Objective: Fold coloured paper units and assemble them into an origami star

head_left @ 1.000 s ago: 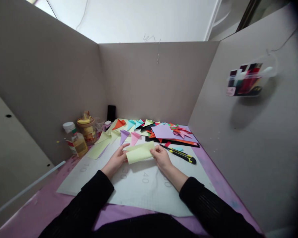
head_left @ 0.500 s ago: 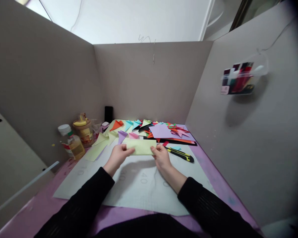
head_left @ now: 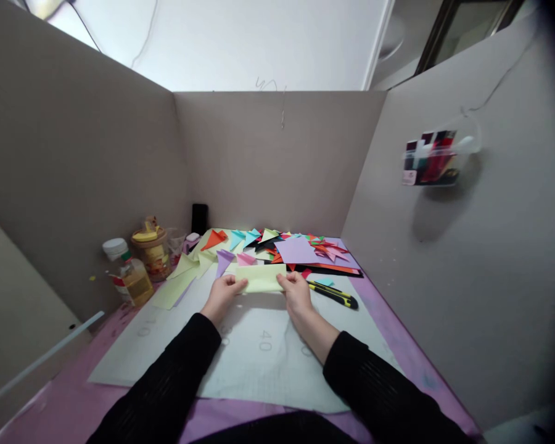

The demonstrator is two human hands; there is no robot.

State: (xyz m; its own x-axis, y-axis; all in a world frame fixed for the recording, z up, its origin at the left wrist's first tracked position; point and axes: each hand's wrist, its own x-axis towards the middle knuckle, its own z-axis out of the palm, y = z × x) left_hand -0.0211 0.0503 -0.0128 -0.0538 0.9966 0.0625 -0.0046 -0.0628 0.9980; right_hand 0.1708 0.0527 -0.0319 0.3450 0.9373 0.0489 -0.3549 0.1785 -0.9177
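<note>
Where the white numbered sheet [head_left: 268,382] spans the lower centre of the frame, its middle provides the working area. The left hand [head_left: 221,297] pinches the left end of the pale green paper [head_left: 261,279], thumb uppermost; the right hand [head_left: 298,297] pinches the right end likewise. The paper sits at frame centre, stretched between them, apparently folded. For a clean result, apply even tension, align the edges, and avoid crushing the gripped corners. The yellow-and-black cutter [head_left: 333,295], right of centre, warrants wrist clearance. Farther back, the purple folded piece [head_left: 224,260] lies left of centre and the lilac sheet [head_left: 296,250] right.
</note>
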